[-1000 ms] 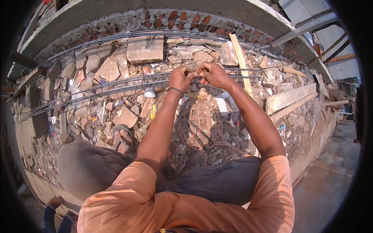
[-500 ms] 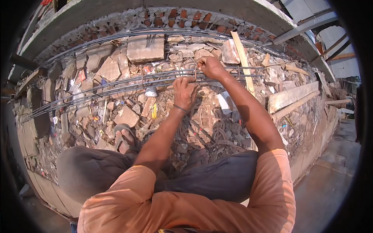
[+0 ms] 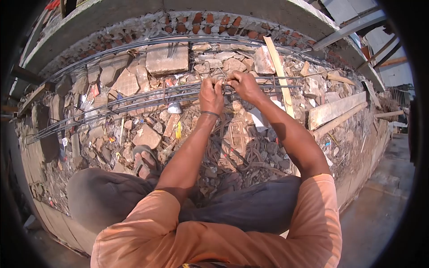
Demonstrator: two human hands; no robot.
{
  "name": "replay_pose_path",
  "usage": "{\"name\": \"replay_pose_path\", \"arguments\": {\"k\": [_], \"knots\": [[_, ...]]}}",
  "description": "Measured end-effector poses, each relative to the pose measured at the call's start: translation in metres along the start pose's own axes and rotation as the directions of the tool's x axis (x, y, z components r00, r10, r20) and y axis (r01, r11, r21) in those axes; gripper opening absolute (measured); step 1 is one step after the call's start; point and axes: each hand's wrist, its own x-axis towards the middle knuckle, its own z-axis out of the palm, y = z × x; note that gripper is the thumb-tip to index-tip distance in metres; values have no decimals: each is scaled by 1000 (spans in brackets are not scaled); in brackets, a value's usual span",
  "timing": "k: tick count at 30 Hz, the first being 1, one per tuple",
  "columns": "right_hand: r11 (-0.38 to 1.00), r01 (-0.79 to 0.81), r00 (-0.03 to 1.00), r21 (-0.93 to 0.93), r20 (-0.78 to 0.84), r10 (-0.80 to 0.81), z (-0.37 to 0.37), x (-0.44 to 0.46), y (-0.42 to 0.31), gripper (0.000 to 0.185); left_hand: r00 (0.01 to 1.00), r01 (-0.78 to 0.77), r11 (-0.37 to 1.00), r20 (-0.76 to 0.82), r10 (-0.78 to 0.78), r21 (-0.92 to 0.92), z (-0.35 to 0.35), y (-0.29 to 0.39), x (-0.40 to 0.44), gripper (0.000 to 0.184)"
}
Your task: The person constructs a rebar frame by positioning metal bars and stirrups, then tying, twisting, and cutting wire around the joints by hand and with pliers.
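Note:
Long steel reinforcing bars [image 3: 147, 99] with bent stirrups run across the rubble in front of me. My left hand [image 3: 211, 95] is closed over the bars, thumb and fingers drawn together at the upper bar. Close beside it on the right, my right hand [image 3: 245, 86] is bent in a pinch at the same bars. Whatever lies between its fingertips is too small to make out. Below the hands, coils of wire [image 3: 254, 157] lie on the rubble around a flat stone, with a dark, red-marked tool [image 3: 233, 153] on top.
Broken concrete slabs [image 3: 167, 58] and bricks cover the ground. A wooden strip [image 3: 279, 73] passes under the bars at right, near thick planks [image 3: 337, 111]. More bars lie along the brick-and-concrete wall [image 3: 196, 22] at the back. My sandalled foot [image 3: 145, 161] rests among the stones.
My left hand has moved up, its fingers now at the upper bar near the right hand. The right hand has lowered slightly and turned, its fingers pointing more to the left.

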Motion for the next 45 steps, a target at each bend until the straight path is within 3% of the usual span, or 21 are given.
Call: {"name": "replay_pose_path", "arguments": {"k": [1, 4, 7, 12, 15, 18, 21, 28, 31, 35, 39, 44, 45], "knots": [[999, 38, 999, 16, -22, -37, 1, -3, 0, 14, 1000, 22, 999, -6, -22, 24, 0, 0, 4, 24], [994, -81, 996, 71, -29, 83, 5, -6, -3, 14, 995, 69, 995, 64, -73, 72, 2, -7, 14, 21], [990, -91, 995, 106, -40, 95, 13, 4, 7, 15, 998, -60, 997, 6, 60, 42, 5, -9, 13, 21], [983, -117, 993, 140, -16, 120, 17, 12, 10, 14, 996, 59, 998, 70, -58, -7, 1, 1, 6, 21], [951, -217, 973, 222, -34, 230, 17, 8, -2, 10, 982, 137, 989, 135, -130, -50, -4, 13, 0, 18], [877, -277, 949, 392, -30, 314, 20, 8, 3, 7, 999, -19, 995, 44, 23, -102, 2, 1, -8, 16], [807, -321, 929, 495, 0, 370, 19, 9, 6, 6, 997, -52, 996, 48, 56, -78, 0, -4, -11, 15], [884, -202, 968, 422, -48, 245, 15, -8, -10, 9, 989, 146, 989, 20, -145, -38, 3, -3, 10, 19], [920, -151, 972, 362, -113, 204, 17, -24, -12, 9, 969, 226, 974, 102, -227, 21, 3, 0, 25, 19], [991, -39, 990, 125, -129, 55, 16, -42, -23, 9, 950, 193, 933, 179, -254, 303, -10, 4, 34, 27], [985, 138, 982, 105, -140, -123, 24, -54, -17, 8, 956, 202, 922, 138, -258, 329, -12, -3, 28, 32], [981, 172, 980, 87, -119, -161, 22, -58, -13, 11, 928, 294, 875, 104, -358, 385, -16, 6, 20, 28], [982, 161, 983, 100, -109, -150, 23, -58, -11, 12, 951, 257, 887, 64, -303, 383, -17, 5, 19, 24]]}}
